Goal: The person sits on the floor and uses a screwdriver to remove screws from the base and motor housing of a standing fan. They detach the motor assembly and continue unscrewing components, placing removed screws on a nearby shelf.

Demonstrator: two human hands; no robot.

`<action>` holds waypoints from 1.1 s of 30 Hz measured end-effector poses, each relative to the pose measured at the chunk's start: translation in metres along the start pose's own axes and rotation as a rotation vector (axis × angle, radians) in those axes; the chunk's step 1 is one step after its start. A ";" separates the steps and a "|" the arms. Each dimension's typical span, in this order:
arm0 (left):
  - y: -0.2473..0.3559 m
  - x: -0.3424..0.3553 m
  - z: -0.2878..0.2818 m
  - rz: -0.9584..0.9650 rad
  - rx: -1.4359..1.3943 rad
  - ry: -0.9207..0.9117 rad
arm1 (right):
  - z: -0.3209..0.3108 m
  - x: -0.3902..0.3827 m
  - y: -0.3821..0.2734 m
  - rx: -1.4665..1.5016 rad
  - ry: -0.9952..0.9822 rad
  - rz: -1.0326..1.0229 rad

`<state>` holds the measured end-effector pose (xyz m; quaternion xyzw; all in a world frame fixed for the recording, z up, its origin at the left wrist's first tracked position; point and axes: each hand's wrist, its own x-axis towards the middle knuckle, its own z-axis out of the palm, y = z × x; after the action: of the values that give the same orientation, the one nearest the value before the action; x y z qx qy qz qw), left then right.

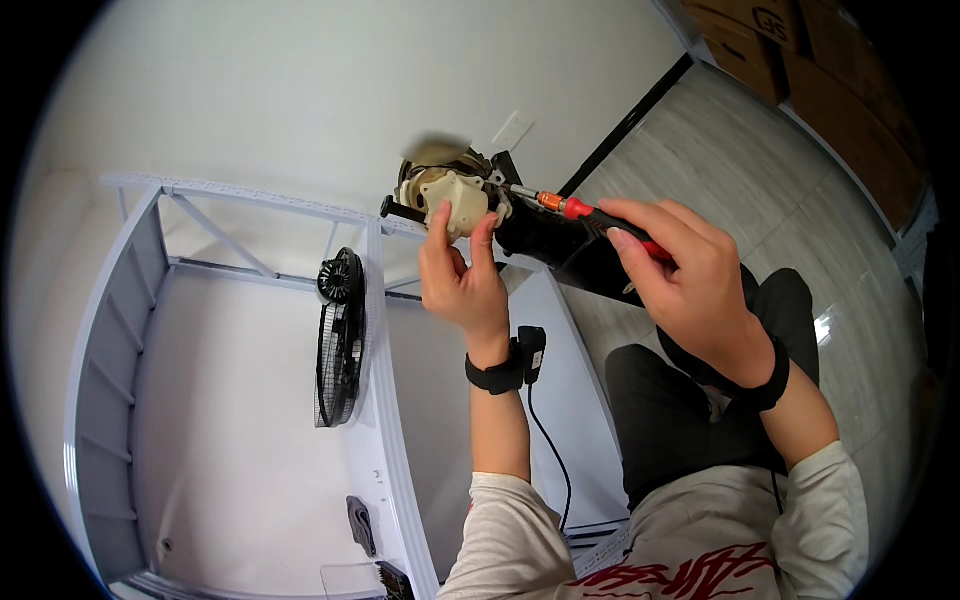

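Observation:
My right hand (pixel 685 275) is wrapped round the black-and-red handle of a screwdriver (pixel 578 208). Its shaft slants up to the left, and the tip meets the side of a motor-like assembly (pixel 425 170). On that assembly's near face sits a cream plastic housing (pixel 455 197), which my left hand (pixel 465 285) pinches between thumb and fingers. A black rod (pixel 402 210) sticks out to the left. Below and right of the assembly stretches a long black body (pixel 560 245). Something blurred (pixel 438 150) shows at its top. Whether the tip sits in a screw I cannot tell.
At left stands a pale metal shelf frame (pixel 390 440). On it lie a black round grille with a ribbed hub (pixel 340 330), a dark grey cloth-like item (pixel 361 525) and a small black part (pixel 393 580). Cardboard boxes (pixel 840 85) are stacked at upper right.

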<state>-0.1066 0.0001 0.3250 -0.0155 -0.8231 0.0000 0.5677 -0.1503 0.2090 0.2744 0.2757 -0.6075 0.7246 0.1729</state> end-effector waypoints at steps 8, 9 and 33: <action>0.001 -0.003 -0.002 -0.277 -0.242 -0.062 | -0.006 -0.003 -0.001 0.011 -0.037 0.082; 0.001 -0.005 -0.002 -0.311 -0.296 -0.055 | -0.007 -0.003 -0.001 0.020 -0.032 0.104; -0.004 -0.015 0.004 -0.696 -0.454 0.035 | 0.031 -0.006 0.019 0.850 -0.298 0.474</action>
<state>-0.1051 -0.0043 0.3095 0.1387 -0.7486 -0.3738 0.5298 -0.1507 0.1750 0.2587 0.2767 -0.3231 0.8798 -0.2121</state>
